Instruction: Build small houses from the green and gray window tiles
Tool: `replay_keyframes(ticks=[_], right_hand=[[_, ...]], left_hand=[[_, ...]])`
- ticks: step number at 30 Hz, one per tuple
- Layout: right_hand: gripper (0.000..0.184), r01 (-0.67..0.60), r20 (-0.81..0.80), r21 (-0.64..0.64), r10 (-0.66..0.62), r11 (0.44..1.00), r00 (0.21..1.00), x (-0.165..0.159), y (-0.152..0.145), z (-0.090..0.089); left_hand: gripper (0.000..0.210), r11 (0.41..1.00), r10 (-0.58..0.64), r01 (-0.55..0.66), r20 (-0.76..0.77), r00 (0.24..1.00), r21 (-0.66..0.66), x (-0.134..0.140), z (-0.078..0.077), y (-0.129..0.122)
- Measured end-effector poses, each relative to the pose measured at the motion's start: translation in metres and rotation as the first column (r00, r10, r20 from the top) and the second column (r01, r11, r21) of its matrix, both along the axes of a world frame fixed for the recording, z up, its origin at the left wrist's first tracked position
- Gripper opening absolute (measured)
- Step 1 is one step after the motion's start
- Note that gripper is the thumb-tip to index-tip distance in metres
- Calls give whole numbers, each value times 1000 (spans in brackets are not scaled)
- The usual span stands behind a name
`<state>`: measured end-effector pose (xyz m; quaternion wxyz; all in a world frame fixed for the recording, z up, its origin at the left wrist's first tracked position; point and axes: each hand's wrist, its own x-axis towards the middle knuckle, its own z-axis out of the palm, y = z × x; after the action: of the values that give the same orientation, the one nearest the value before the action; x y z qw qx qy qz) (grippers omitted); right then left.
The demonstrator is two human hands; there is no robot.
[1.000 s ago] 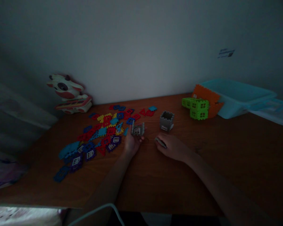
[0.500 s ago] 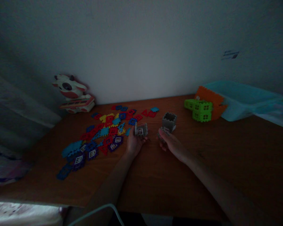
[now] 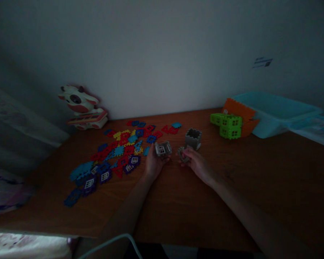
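Note:
My left hand (image 3: 153, 163) is closed round a grey assembly of building tiles (image 3: 163, 148), which has a white window and raised sides. Just to its right, my right hand (image 3: 196, 160) pinches a single grey building tile (image 3: 182, 154) between thumb and fingers. A small gap separates the two grey pieces. Behind my right hand a grey box of joined tiles (image 3: 193, 137) stands on the table with its top uncovered; the hand hides part of its base.
Loose red, blue, yellow and purple tiles (image 3: 118, 151) lie spread on the left of the wooden table (image 3: 232, 201). A cow toy (image 3: 83, 108) stands back left. A green tile structure (image 3: 230, 126), an orange panel (image 3: 240, 115) and a light-blue bin (image 3: 275, 115) are at the right.
The grey assembly in my left hand has tilted and shifted slightly right. My right hand has turned its tile, so its face shows more. The gap between the pieces is smaller.

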<state>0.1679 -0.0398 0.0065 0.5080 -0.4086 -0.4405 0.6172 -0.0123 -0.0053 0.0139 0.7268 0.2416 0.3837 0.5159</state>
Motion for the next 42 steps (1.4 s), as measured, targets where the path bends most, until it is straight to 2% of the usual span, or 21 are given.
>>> replay_keyframes(ticks=[4,11,14,21,26,30,34,42], right_hand=[[40,3,98,76,-10,997,995,-1,0,-4],[43,68,235,262,-132,963,963,-6,-8,0],[44,79,295,305,-173,949,940,-6,-11,3],[51,80,328,364,-208,928,921,-5,-12,2],[58,28,392,419,-209,908,896,-4,-13,-1],[55,-15,447,494,-239,869,862,-4,-14,0],[50,-37,472,550,-274,834,838,-3,-14,4],[51,-37,468,568,-285,822,836,-1,-14,5]], left_hand=[[47,1000,5,-5,16,1000,-10,-1,-1,1],[41,1000,5,-6,41,999,7,0,3,-2],[41,1000,10,-9,65,998,-15,0,4,-2],[37,999,-13,19,197,980,-28,2,2,-4],[23,1000,-19,22,164,986,-19,4,0,-4],[24,997,-32,42,147,989,-66,7,0,-4],[24,993,-108,112,79,991,-42,9,0,-8],[23,984,-177,176,-1,984,-17,9,-2,-13]])
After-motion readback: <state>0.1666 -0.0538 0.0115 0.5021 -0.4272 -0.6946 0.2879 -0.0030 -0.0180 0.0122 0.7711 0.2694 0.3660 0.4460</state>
